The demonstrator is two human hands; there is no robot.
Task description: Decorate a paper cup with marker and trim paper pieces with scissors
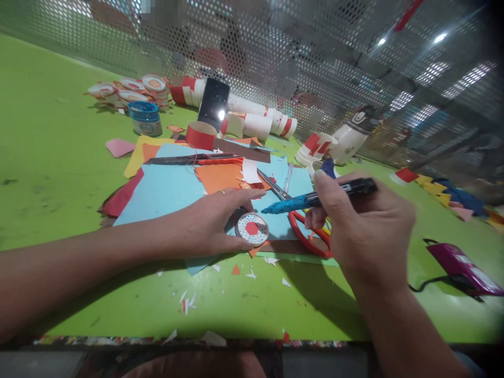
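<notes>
In the middle, my left hand (220, 223) grips a round white paper disc (260, 237) by its edge, thumb below and fingers above. The disc resembles a cup bottom and bears a red hexagon ringed by blue dots. My right hand (366, 236) is closed around a dark pen (325, 195) whose front part is smeared blue. The pen's tip points left, just above and right of the disc, apart from it. Under the right hand are red-handled scissors (295, 231), partly hidden by the fingers. Both hands are over light blue paper sheets (165, 194).
Behind the sheets stand a blue paint jar (145, 119), decorated cup bottoms (118, 90), a phone (213, 102) and stacked paper cups (255, 125). A white bottle (352, 136) is at back right. A purple case (464, 268) lies right. Paper scraps (189, 302) litter the front edge.
</notes>
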